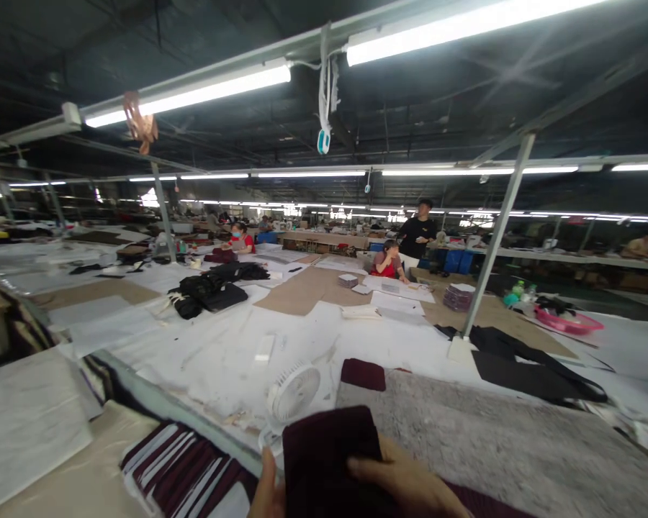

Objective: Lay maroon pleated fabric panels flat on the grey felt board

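A dark maroon folded cloth (327, 450) is held up close at the bottom middle. My right hand (410, 482) grips its right side, the thumb lying across the front and the other fingers behind. My left hand (267, 489) is at the cloth's left edge with its thumb pointing up; the rest of its fingers are out of sight. Another maroon cloth piece (363, 374) lies just beyond, on the corner of a grey mottled surface (497, 424). To the left, a stack of maroon pieces layered with pale sheets (186, 471) rests at a slant.
A small white fan (294, 391) stands right behind the held cloth. Black fabric (210, 288) lies on the white-covered table (216, 352). A metal post (500, 234) rises at right near a pink basin (567, 320). Several people work farther back.
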{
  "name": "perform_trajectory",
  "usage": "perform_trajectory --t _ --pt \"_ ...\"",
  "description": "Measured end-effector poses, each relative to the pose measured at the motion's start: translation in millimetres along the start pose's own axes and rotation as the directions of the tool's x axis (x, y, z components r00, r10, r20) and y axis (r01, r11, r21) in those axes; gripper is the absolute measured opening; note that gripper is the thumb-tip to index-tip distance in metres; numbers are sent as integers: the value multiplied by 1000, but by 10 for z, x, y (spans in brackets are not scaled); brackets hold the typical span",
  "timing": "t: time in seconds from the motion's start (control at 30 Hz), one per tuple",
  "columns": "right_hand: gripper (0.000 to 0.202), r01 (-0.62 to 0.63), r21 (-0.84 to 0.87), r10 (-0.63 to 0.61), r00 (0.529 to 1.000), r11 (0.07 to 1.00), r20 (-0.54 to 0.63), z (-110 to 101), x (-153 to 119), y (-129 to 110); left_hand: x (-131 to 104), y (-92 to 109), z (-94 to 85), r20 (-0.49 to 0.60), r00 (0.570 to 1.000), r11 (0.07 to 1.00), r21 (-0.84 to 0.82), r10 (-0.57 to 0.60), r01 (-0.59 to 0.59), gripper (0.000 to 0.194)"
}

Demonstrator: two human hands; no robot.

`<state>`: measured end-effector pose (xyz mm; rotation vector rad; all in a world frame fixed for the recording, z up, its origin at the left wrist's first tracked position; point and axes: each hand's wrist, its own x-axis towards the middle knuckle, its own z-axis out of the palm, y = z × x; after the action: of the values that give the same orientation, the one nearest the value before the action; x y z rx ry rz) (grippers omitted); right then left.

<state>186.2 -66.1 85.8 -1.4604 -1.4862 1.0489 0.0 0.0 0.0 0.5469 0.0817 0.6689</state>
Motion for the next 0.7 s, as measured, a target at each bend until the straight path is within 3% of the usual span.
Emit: perform_trajectory --t 0.13,0.23,0.33,0.4,0.47,0.53,0.6,0.63,0.7 --pt "24 -50 99 50 999 994 3 61 187 -22 -102 113 331 -327 945 1000 -5 -2 0 41" --pt "32 -67 145 61 997 987 44 146 318 -8 -73 161 465 -442 894 994 103 74 -31 34" --pt "37 -23 221 16 999 975 33 270 388 17 -84 175 486 -443 848 915 386 292 -114 33" --pt "40 17 265 -21 1000 964 12 363 400 57 -124 171 481 -367 798 754 637 478 -159 31" --pt "38 50 269 -43 999 962 -34 442 392 111 -173 159 476 -329 735 646 740 593 -190 32" --pt "32 87 228 -61 991 970 -120 490 373 159 -217 144 471 -454 707 766 614 541 -192 35" --pt "23 124 172 -87 974 977 -210 507 355 179 -255 135 469 -577 730 909 390 365 -146 37" --pt "20 135 151 -95 965 979 -245 508 350 175 -273 137 471 -586 748 930 348 312 -115 37" --pt "21 136 147 -96 963 980 -252 509 344 147 -302 151 481 -517 761 863 493 392 -110 37"
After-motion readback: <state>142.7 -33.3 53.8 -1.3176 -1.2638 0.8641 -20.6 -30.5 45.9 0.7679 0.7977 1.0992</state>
